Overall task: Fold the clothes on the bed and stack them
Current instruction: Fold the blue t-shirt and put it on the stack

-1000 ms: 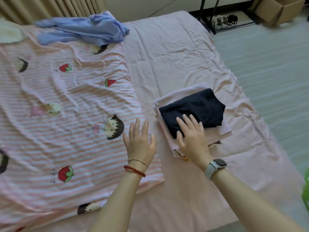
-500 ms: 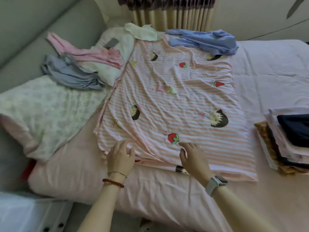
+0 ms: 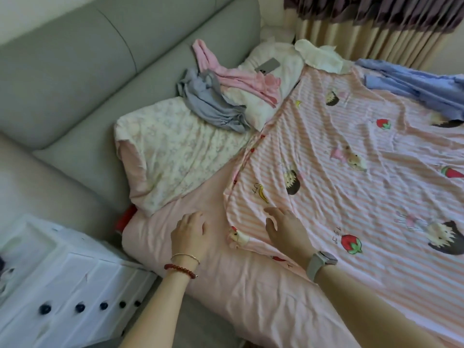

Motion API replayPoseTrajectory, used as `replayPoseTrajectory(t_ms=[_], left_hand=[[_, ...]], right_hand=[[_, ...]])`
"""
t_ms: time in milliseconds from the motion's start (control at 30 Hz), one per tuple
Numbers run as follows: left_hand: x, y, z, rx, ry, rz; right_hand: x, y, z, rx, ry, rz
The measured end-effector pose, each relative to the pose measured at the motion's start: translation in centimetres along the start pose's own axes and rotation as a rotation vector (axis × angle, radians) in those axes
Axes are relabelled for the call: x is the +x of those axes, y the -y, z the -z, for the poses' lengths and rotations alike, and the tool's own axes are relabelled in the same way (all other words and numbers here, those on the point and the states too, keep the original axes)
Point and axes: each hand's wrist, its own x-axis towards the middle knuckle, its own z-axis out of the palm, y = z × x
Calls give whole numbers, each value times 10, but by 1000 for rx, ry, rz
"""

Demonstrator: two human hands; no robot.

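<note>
A pink-and-white striped garment (image 3: pixel 351 192) with cartoon and strawberry prints lies spread flat across the pink bed sheet (image 3: pixel 238 292). My right hand (image 3: pixel 286 229) rests on its near left corner, fingers loosely bent. My left hand (image 3: pixel 190 233) lies on the bare sheet just left of that garment's edge, fingers relaxed, holding nothing. Unfolded clothes lie further back: a grey garment (image 3: pixel 213 106), a pink one (image 3: pixel 238 79), a blue one (image 3: pixel 414 86) and a cream one (image 3: pixel 319 56). The folded stack is out of view.
A floral pillow (image 3: pixel 175 151) lies at the head of the bed against a grey-green padded headboard (image 3: pixel 75 79). A phone (image 3: pixel 267 66) sits on a white pillow. A white bedside cabinet (image 3: pixel 62 285) stands at the lower left. Curtains (image 3: pixel 364 33) hang behind.
My view swung left, away from the folded stack toward the headboard. Both hands left the stack and moved to the striped garment's near left corner; the left now lies on the bare sheet.
</note>
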Motion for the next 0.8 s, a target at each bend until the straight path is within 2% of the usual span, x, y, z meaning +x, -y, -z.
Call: replayPoseTrajectory(t_ms=[333, 567, 700, 800], left_hand=[[125, 38, -49, 78, 135, -9], [221, 83, -164, 167, 430, -55], [253, 111, -221, 279, 458, -110], [255, 137, -257, 276, 520, -145]], right_hand=[[133, 19, -60, -35, 58, -11], [244, -5, -140, -10, 51, -164], [311, -26, -177, 71, -9, -254], [367, -37, -188, 114, -97, -273]])
